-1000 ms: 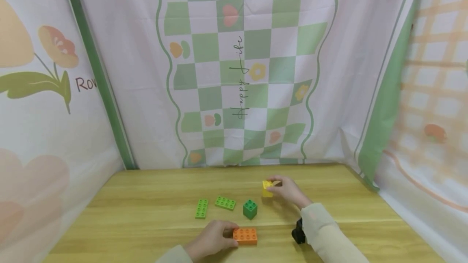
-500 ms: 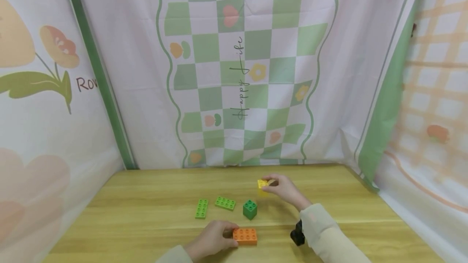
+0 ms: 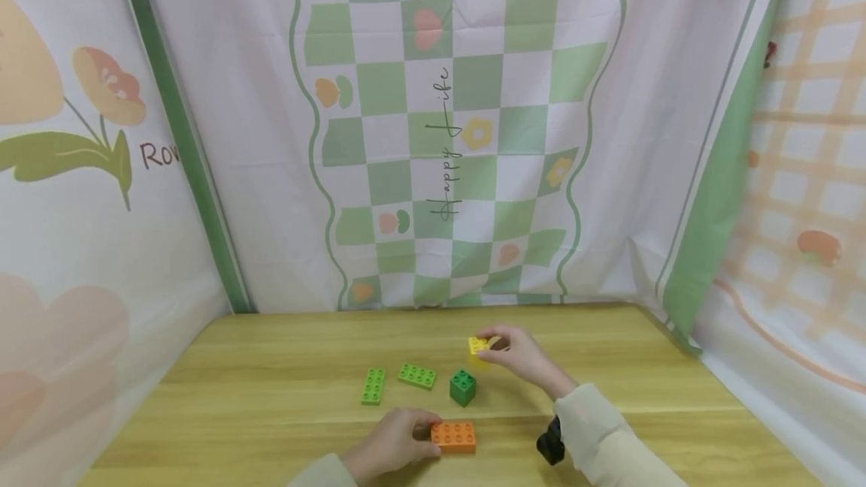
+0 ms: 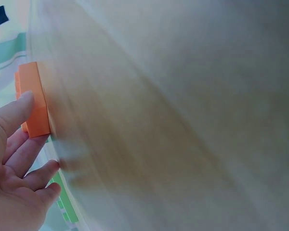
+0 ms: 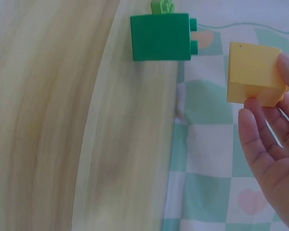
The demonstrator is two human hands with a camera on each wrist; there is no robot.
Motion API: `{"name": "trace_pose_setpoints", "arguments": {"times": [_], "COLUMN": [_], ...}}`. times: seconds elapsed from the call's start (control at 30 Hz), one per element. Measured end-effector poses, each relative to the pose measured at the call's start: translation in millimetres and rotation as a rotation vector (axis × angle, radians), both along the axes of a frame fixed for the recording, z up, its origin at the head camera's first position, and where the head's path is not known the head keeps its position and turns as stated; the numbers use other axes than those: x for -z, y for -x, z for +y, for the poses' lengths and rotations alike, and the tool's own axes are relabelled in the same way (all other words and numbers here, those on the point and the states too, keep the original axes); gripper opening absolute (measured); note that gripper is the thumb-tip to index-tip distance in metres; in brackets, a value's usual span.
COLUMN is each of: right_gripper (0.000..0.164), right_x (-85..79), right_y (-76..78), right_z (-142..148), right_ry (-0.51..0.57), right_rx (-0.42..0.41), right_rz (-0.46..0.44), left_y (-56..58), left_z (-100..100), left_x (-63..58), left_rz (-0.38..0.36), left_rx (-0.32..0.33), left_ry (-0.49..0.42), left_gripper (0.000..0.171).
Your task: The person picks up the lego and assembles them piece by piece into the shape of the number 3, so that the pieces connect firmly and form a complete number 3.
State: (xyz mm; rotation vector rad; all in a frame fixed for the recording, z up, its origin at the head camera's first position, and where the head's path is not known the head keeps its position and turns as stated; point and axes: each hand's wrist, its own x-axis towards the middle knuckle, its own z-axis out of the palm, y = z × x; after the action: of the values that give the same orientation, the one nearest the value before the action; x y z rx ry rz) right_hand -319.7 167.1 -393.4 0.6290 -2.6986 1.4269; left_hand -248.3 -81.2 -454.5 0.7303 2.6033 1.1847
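My left hand pinches the left end of an orange toy building brick, studs up, near the front of the table. In the left wrist view the thumb lies on the side of the orange brick, with fingers behind it. Farther back, my right hand holds a yellow building brick between thumb and fingers. The right wrist view has this yellow brick raised off the table. A dark green brick stands in front and left of it, studs up.
Two flat light green bricks lie to the left: one lengthwise, one crosswise. A black object sits by the right sleeve. A printed curtain hangs along the back edge of the wooden table.
My right hand has carried the yellow brick leftward, lifting it off the table and toward the dark green brick's side. The left hand and orange brick have stayed still.
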Motion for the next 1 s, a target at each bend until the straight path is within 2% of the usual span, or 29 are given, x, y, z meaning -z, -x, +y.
{"name": "trace_pose_setpoints", "arguments": {"times": [0.13, 0.2, 0.3, 0.37, 0.43, 0.57, 0.83, 1.0], "right_gripper": [0.037, 0.035, 0.033, 0.033, 0.036, 0.037, 0.035, 0.033], "right_x": [-2.9, -12.2, -12.1, -11.3, -2.3, -0.3, 2.4, 4.8], "right_y": [-5.1, -15.0, -18.1, -19.6, -14.2, -18.2, -28.0, -33.7], "right_z": [-2.5, -6.8, -8.9, -10.4, -8.7, -9.8, -12.4, -13.9], "right_ry": [0.003, 0.009, 0.012, 0.012, 0.013, 0.014, 0.028, 0.045], "right_rx": [-0.021, -0.036, -0.047, -0.048, -0.055, -0.088, -0.149, -0.174], "right_rz": [0.005, 0.006, 0.008, -0.002, -0.006, -0.008, 0.001, -0.010], "left_y": [0.3, 0.6, 0.8, 0.7, 0.6, 0.5, -1.1, -1.3], "left_z": [-0.2, -0.3, -0.2, -0.1, 0.0, 0.4, 1.6, 1.5], "left_x": [0.2, 0.2, -0.1, -0.2, -0.5, -0.6, -0.7, -1.4], "left_rz": [-0.011, -0.020, -0.026, -0.029, -0.030, -0.029, 0.025, 0.014], "left_rx": [-0.003, -0.006, -0.010, -0.012, -0.015, -0.021, -0.027, -0.028], "left_ry": [-0.003, -0.005, -0.001, -0.001, 0.002, 0.009, 0.022, 0.018], "left_gripper": [0.037, 0.037, 0.037, 0.037, 0.037, 0.037, 0.038, 0.037]}}
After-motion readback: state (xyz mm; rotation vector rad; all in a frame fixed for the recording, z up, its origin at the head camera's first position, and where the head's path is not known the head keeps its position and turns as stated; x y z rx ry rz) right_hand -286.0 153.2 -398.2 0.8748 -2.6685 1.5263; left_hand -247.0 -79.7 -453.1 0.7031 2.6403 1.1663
